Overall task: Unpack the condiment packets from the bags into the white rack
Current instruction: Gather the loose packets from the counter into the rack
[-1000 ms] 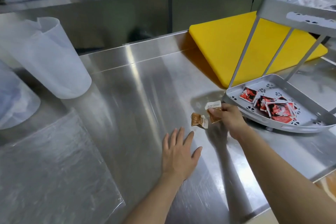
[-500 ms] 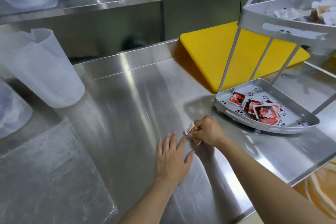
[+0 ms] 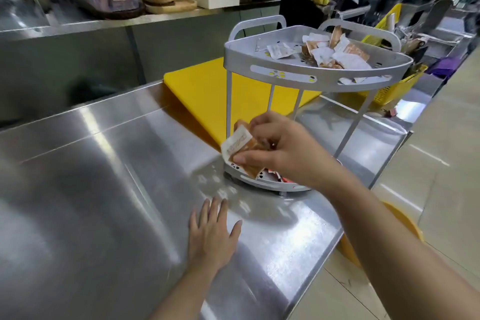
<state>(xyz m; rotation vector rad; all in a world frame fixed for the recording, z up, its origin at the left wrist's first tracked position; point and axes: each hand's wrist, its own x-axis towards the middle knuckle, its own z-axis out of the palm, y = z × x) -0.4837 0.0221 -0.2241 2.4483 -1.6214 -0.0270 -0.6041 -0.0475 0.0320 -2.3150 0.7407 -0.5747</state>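
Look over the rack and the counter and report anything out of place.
Only small things. In the upper tier of the white rack, the brown and white packets lie in a loose heap toward the right, one standing on edge. A white packet shows through the rim slot. Nothing looks spilled or damaged.

Right hand (image 3: pixel 283 153) up off tabletop (image 3: pixel 104 189) now, raised in front of white rack (image 3: pixel 285 75) posts. Both brown packets (image 3: pixel 240 143) gathered in its fingers, loose one gone from steel. Hand higher, further right than half second ago, over rack's lower tier. View swung up, top tier showing.
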